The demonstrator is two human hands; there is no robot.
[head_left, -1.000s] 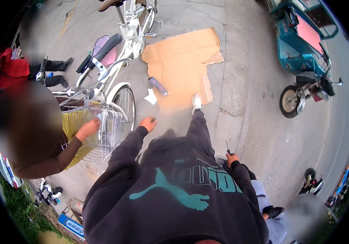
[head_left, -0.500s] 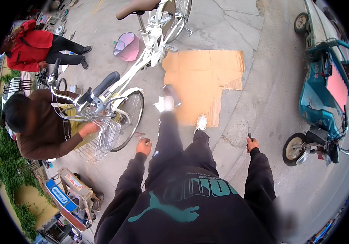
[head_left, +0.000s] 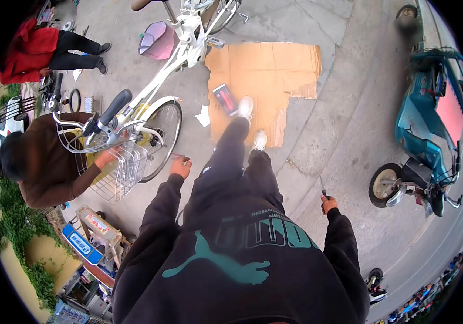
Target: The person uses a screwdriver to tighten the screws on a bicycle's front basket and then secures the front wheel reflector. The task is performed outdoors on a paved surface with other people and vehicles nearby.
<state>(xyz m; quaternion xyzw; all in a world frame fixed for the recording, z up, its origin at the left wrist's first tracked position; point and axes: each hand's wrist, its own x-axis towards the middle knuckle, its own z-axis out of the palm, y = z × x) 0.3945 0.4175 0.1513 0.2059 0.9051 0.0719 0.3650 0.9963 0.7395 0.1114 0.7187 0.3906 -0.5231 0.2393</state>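
Note:
My right hand, out to my right at hip height, is closed round the dark handle of a screwdriver. Its thin shaft points away from me. My left hand hangs on the other side with its fingers curled; anything in them is too small to tell. Nearest to it is the front wheel of a white bicycle with a wire basket. My shoes are on a flat cardboard sheet, and a dark box lies there by my left foot.
A person in brown crouches at the bicycle basket; another in red is at far left. A pink bag and white paper lie on the ground. A teal three-wheeler stands right, a cart at lower left.
I have stepped onto the cardboard, my left foot moving forward and right. The bicycle and cardboard sit further left and higher in view. Both hands keep their closed pose.

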